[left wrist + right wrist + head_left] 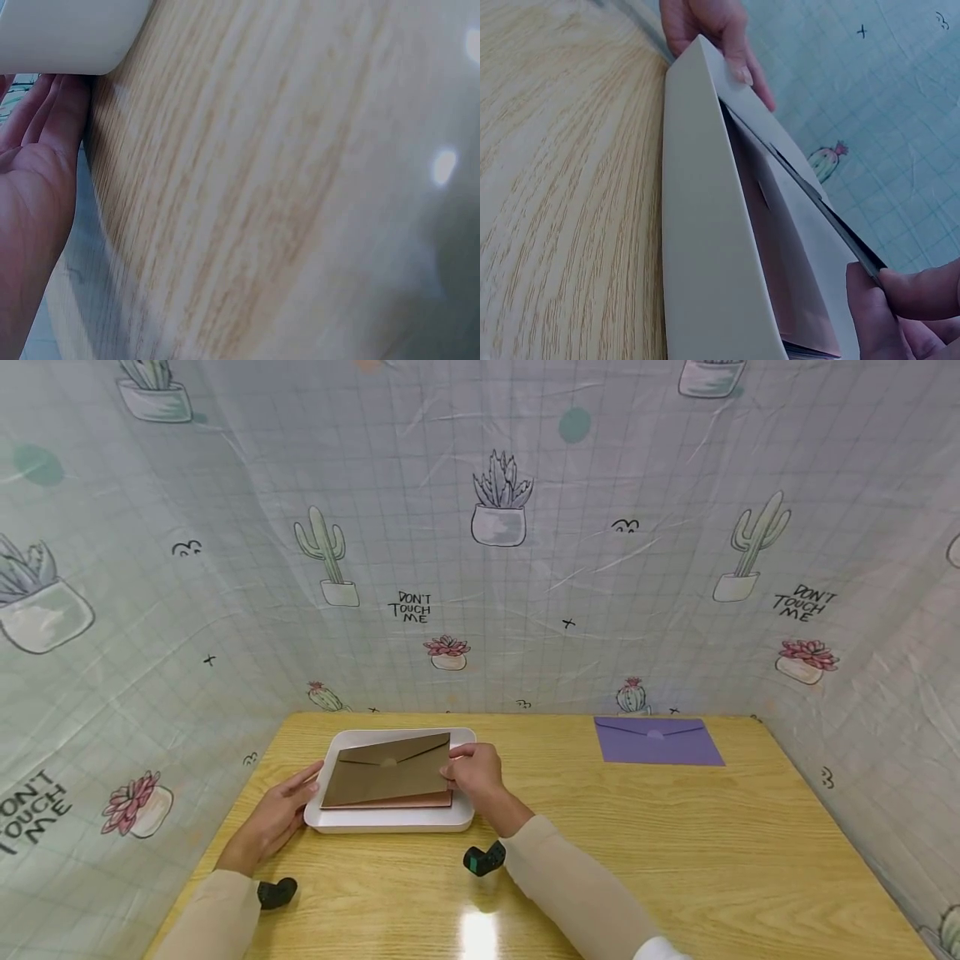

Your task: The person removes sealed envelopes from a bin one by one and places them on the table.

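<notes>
L hand (273,818): at L end of white tray (386,828), grasping its side; fingers nearly straight along the outer wall, thumb at the rim near the front corner. Dark wrist unit (277,893) sits just below that hand, at the cuff. Tray: seated flat on wood-grain surface (600,868), btwn both hands. Pinkish env. (423,801): inside tray, btwn hands, partly covered; front strip visible in head view, more of its face in R wrist view. Brown env. (393,772): directly above pinkish env., flap side up, tilted, w/ R end raised toward R hand and L end low, nearer L hand. R hand (478,777): over R end of tray, pinching R edge of brown env. btwn thumb and fingers. Second dark unit (483,858) at R wrist. Purple env. (660,748): flat on surface, well to the R of R hand and slightly farther out, flap side up, touched by neither hand. Printed cactus sheet (517,585): upright beyond both hands and along both sides.
</notes>
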{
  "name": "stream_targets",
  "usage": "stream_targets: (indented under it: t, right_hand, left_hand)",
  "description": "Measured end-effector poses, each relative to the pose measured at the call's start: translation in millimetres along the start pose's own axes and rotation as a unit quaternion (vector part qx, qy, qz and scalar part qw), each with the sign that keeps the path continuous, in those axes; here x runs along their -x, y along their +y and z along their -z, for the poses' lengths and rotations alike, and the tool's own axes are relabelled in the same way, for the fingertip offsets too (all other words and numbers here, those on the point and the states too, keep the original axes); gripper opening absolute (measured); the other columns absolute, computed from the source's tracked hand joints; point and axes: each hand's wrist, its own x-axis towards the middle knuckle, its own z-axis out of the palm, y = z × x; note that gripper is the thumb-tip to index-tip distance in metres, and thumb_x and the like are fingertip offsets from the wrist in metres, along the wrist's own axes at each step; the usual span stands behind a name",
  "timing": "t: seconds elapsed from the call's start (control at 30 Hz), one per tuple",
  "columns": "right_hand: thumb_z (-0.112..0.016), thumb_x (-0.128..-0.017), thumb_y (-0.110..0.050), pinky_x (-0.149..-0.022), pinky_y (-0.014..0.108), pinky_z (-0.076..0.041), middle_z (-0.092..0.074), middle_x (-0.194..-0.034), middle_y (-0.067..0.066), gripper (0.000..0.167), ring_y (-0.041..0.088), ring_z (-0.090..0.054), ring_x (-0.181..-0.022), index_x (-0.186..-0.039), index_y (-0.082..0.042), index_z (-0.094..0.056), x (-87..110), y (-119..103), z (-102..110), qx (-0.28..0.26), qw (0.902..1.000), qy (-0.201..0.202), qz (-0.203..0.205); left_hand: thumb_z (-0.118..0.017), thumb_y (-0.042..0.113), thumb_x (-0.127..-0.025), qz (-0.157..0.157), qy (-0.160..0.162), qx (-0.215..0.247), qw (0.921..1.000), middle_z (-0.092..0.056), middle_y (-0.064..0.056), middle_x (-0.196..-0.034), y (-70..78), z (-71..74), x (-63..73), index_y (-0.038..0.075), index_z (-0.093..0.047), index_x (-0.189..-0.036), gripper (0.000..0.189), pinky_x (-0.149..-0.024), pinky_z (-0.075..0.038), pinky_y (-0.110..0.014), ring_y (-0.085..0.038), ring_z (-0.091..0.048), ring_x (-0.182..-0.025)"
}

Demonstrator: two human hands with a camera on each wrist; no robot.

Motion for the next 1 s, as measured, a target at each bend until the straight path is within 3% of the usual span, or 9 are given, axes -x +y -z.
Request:
stream_targets:
  t: [0.07, 0.33, 0.4, 0.53, 0.63, 0.73, 0.9, 1.0]
  right_hand:
    - [-0.077, -0.087, 0.004, -0.075, 0.036, -0.066, -0.074, -0.101, 0.015, 0.023, 0.018, -0.073, -0.078, -0.110, 0.001, -0.075, 0.6, 0.4, 0.7, 0.000, 1.0000, 0.003, 0.000]
    - [-0.076, -0.085, 0.007, -0.074, 0.037, -0.066, -0.072, -0.107, 0.019, 0.022, 0.017, -0.069, -0.079, -0.107, 0.002, -0.076, 5.1, -0.1, 5.5, -0.003, 1.0000, -0.003, 0.008]
    - [-0.075, -0.086, 0.007, -0.075, 0.036, -0.066, -0.071, -0.108, 0.019, 0.022, 0.017, -0.068, -0.080, -0.108, 0.002, -0.076, 5.2, -0.4, 6.8, -0.003, 0.9999, -0.005, 0.009]
    - [-0.075, -0.086, 0.008, -0.072, 0.035, -0.065, -0.071, -0.108, 0.018, 0.022, 0.016, -0.067, -0.080, -0.107, 0.002, -0.077, 4.5, 0.6, 9.4, -0.002, 0.9999, -0.008, 0.011]
    - [-0.075, -0.085, 0.008, -0.068, 0.032, -0.063, -0.072, -0.104, 0.017, 0.023, 0.016, -0.066, -0.076, -0.107, 0.003, -0.077, 3.7, 1.0, 12.2, -0.001, 0.9999, -0.008, 0.012]
    - [-0.075, -0.084, 0.008, -0.063, 0.028, -0.060, -0.072, -0.100, 0.016, 0.023, 0.015, -0.065, -0.074, -0.106, 0.003, -0.077, 3.3, 0.5, 15.8, 0.001, 0.9999, -0.011, 0.013]
    - [-0.075, -0.084, 0.008, -0.060, 0.023, -0.057, -0.074, -0.101, 0.017, 0.023, 0.015, -0.065, -0.072, -0.106, 0.003, -0.077, 2.6, -0.3, 22.0, -0.002, 0.9998, -0.017, 0.014]
    - [-0.075, -0.084, 0.007, -0.059, 0.023, -0.057, -0.073, -0.101, 0.017, 0.023, 0.016, -0.065, -0.071, -0.107, 0.003, -0.077, 2.3, -1.0, 25.3, -0.005, 0.9997, -0.021, 0.014]
  left_hand:
    - [-0.036, 0.022, -0.115, -0.001, -0.002, 0.002, 1.0000, -0.009, -0.017, -0.176, 0.6, -0.9, 1.2, 0.021, -0.012, -0.169, 0.059, -0.117, -0.043, -0.026, -0.037, -0.013, -0.162]
    - [-0.035, 0.021, -0.115, -0.002, -0.003, 0.005, 1.0000, -0.002, -0.015, -0.177, -2.1, -2.6, 3.6, 0.020, -0.011, -0.169, 0.059, -0.113, -0.046, -0.024, -0.040, -0.013, -0.162]
    - [-0.035, 0.021, -0.115, -0.003, -0.002, 0.007, 1.0000, -0.001, -0.015, -0.177, -2.2, -2.7, 4.1, 0.019, -0.011, -0.169, 0.059, -0.120, -0.041, -0.031, -0.040, -0.013, -0.162]
    - [-0.035, 0.021, -0.115, 0.001, 0.001, 0.009, 1.0000, 0.000, -0.015, -0.177, -3.0, -3.4, 5.2, 0.020, -0.011, -0.169, 0.059, -0.128, -0.022, -0.052, -0.040, -0.011, -0.162]
    - [-0.035, 0.021, -0.115, 0.003, 0.003, 0.010, 0.9999, 0.000, -0.015, -0.177, -4.3, -3.5, 4.8, 0.020, -0.011, -0.169, 0.059, -0.128, -0.020, -0.054, -0.040, -0.010, -0.162]
    - [-0.035, 0.022, -0.115, 0.001, 0.003, 0.007, 1.0000, -0.001, -0.015, -0.177, -5.1, -3.3, 4.5, 0.021, -0.011, -0.169, 0.059, -0.128, -0.024, -0.050, -0.040, -0.012, -0.162]
    - [-0.036, 0.021, -0.115, -0.006, -0.002, 0.006, 1.0000, -0.005, -0.016, -0.177, -6.0, -2.8, 4.3, 0.020, -0.011, -0.169, 0.060, -0.113, -0.046, -0.024, -0.039, -0.013, -0.162]
    - [-0.036, 0.021, -0.115, -0.008, -0.004, 0.009, 0.9999, -0.005, -0.016, -0.177, -6.5, -3.2, 4.5, 0.020, -0.010, -0.169, 0.060, -0.116, -0.045, -0.026, -0.038, -0.012, -0.162]
